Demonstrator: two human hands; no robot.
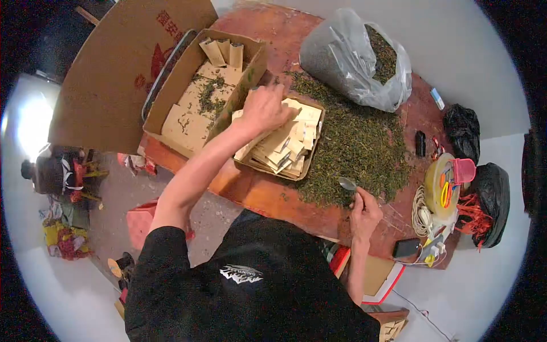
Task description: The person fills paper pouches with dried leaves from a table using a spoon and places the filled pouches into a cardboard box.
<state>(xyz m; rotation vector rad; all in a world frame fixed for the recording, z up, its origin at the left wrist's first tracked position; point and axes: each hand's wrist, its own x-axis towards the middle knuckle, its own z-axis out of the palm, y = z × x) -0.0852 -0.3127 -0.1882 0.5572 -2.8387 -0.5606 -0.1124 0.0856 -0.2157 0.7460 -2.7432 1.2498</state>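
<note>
My left hand (265, 108) is over a small cardboard box (317, 149) of flat tan paper packets (285, 145). Its thumb and fingers look apart at the top of the pile, though some fingertips are hidden. In my right hand (364, 211) a metal spoon (347, 183) is pinched by its handle. The bowl of that spoon hangs over the near edge of a spread of dried green-brown leaves (359, 154) on the red table. A clear plastic bag (342, 57) of the same leaves leans open behind the spread.
Left of the packets stands a larger cardboard box (256, 62) holding several packets and loose leaves. A tape roll (436, 191), a pink cup (464, 170), string (420, 214), a phone (406, 247) and black bags (491, 191) crowd the right side. A large cardboard sheet (114, 85) rises at left.
</note>
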